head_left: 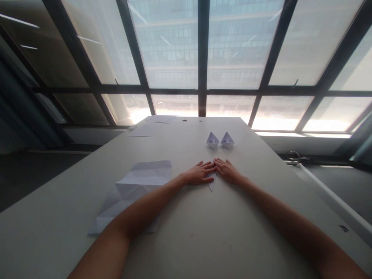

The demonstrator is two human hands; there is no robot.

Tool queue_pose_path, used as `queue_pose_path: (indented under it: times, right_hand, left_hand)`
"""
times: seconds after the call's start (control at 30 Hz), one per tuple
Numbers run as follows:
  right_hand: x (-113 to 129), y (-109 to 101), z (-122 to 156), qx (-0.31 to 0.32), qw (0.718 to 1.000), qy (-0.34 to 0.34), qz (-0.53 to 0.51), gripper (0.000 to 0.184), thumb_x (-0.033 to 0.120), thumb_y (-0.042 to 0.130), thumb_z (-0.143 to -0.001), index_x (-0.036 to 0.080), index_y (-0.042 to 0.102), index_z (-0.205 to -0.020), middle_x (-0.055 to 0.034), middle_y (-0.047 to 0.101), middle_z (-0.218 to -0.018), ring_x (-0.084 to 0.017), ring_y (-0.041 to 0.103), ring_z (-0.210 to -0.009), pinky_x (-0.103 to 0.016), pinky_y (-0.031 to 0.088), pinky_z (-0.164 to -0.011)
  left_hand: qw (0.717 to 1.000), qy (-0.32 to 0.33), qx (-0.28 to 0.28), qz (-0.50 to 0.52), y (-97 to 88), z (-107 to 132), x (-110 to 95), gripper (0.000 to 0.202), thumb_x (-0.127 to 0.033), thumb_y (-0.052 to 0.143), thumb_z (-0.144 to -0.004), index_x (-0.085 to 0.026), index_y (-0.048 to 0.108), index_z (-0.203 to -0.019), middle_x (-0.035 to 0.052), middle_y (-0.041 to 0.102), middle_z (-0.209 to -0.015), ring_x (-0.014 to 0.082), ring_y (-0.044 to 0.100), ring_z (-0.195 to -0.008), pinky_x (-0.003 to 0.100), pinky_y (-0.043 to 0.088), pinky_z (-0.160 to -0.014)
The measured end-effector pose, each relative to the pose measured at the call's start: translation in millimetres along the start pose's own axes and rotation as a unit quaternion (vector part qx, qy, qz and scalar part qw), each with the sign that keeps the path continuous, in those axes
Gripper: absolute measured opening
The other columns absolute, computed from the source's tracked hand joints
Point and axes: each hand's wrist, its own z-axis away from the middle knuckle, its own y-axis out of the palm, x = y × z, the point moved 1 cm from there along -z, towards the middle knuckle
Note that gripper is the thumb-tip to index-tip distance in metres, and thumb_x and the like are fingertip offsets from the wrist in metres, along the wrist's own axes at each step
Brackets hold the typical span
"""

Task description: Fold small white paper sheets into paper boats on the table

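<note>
A small piece of folded white paper (pixel 212 185) lies on the table, its pointed end toward me. My left hand (pixel 200 173) rests flat over its left side with the fingers stretched out. From the right, my right hand (pixel 227 170) lies with extended fingers at the paper's upper right, fingertips close to those of the left. Both hands hide most of the paper. Just beyond them stand two folded paper boats (pixel 212 140), side by side. Creased white paper (pixel 148 174) lies left of my left forearm, which covers part of it.
Flat white sheets (pixel 142 130) lie at the far left of the white table (pixel 186 147). Two small dark round spots (pixel 184 120) show near its far edge. Tall windows with dark frames (pixel 202 58) rise behind. A small dark mark (pixel 343 228) is at the right.
</note>
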Motion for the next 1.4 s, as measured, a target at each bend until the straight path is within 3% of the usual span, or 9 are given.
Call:
queue_pose_path:
  times: [0.1,0.3,0.43,0.63,1.0,1.13,1.23,1.4]
  right_hand:
    - [1.6,-0.2,-0.3,0.006,1.0,0.02,0.007,0.054,0.042,0.025,-0.103,0.02,0.037,-0.151,-0.0094,0.032,-0.158,-0.022,0.024,-0.148,-0.051,0.014,-0.119]
    - [1.7,0.5,-0.9,0.012,0.999,0.037,0.023,0.055,0.044,0.027,-0.103,0.019,0.035,-0.151,-0.0099,0.031,-0.158,-0.023,0.023,-0.148,-0.052,0.013,-0.118]
    - [1.5,1.5,-1.4,0.013,0.997,0.062,0.034,0.057,0.046,0.025,-0.103,0.018,0.035,-0.152,-0.0108,0.03,-0.159,-0.023,0.021,-0.148,-0.052,0.012,-0.118]
    - [1.4,2.1,-1.5,0.018,0.993,0.1,0.055,0.062,0.049,0.03,-0.101,0.015,0.031,-0.153,-0.0118,0.026,-0.16,-0.022,0.016,-0.149,-0.05,0.009,-0.119]
    - [0.1,6.1,-1.9,-0.019,0.989,0.136,0.053,0.061,0.047,0.037,-0.099,0.013,0.036,-0.15,-0.0147,0.031,-0.158,-0.027,0.021,-0.148,-0.054,0.011,-0.117]
    - [-2.3,8.0,-2.7,-0.031,0.988,0.144,0.057,0.061,0.048,0.04,-0.098,0.012,0.039,-0.148,-0.0159,0.033,-0.157,-0.028,0.023,-0.147,-0.054,0.012,-0.117]
    - [-3.8,8.9,-2.8,-0.044,0.987,0.143,0.057,0.059,0.047,0.041,-0.098,0.013,0.042,-0.146,-0.0162,0.035,-0.156,-0.028,0.025,-0.145,-0.053,0.014,-0.116]
    - [-5.1,9.9,-3.0,-0.05,0.987,0.144,0.056,0.058,0.046,0.041,-0.097,0.012,0.045,-0.144,-0.0168,0.037,-0.154,-0.029,0.027,-0.145,-0.053,0.017,-0.116]
  left_hand:
    - [1.0,-0.024,-0.01,0.005,3.9,-2.5,2.2,0.058,-0.052,0.034,-0.101,-0.032,0.024,-0.155,0.0041,0.024,-0.162,0.023,0.019,-0.15,0.05,0.011,-0.12]
    - [0.99,-0.137,-0.035,-0.02,16.9,-8.4,14.1,0.055,-0.042,0.025,-0.103,-0.023,0.026,-0.155,0.0079,0.026,-0.161,0.0265,0.023,-0.148,0.055,0.015,-0.118]
    - [0.979,-0.193,-0.055,-0.039,20.5,-8.9,18.6,0.052,-0.035,0.025,-0.102,-0.023,0.031,-0.152,0.0072,0.028,-0.16,0.0263,0.023,-0.148,0.055,0.016,-0.118]
    - [0.959,-0.265,-0.081,-0.061,19.9,-6.6,18.7,0.051,-0.034,0.021,-0.102,-0.02,0.037,-0.149,0.0069,0.031,-0.159,0.0295,0.025,-0.147,0.059,0.019,-0.117]
    - [0.922,-0.347,-0.164,-0.047,11.1,-3.4,19.8,0.04,-0.023,0.032,-0.099,-0.02,0.056,-0.132,0.0091,0.051,-0.146,0.0269,0.042,-0.138,0.052,0.029,-0.114]
    - [0.916,-0.349,-0.192,-0.046,5.1,-5.1,19.2,0.045,-0.019,0.033,-0.098,-0.015,0.048,-0.14,0.0113,0.052,-0.145,0.0219,0.046,-0.134,0.043,0.028,-0.116]
    - [0.929,-0.301,-0.209,-0.048,3.6,-7.6,12.8,0.046,-0.023,0.035,-0.098,-0.015,0.045,-0.143,0.0097,0.048,-0.149,0.0196,0.04,-0.139,0.039,0.024,-0.119]
    - [0.958,-0.246,-0.134,-0.053,10.6,-9.2,3.8,0.047,-0.044,0.041,-0.098,-0.019,0.053,-0.136,0.0118,0.047,-0.149,0.026,0.039,-0.139,0.047,0.029,-0.115]
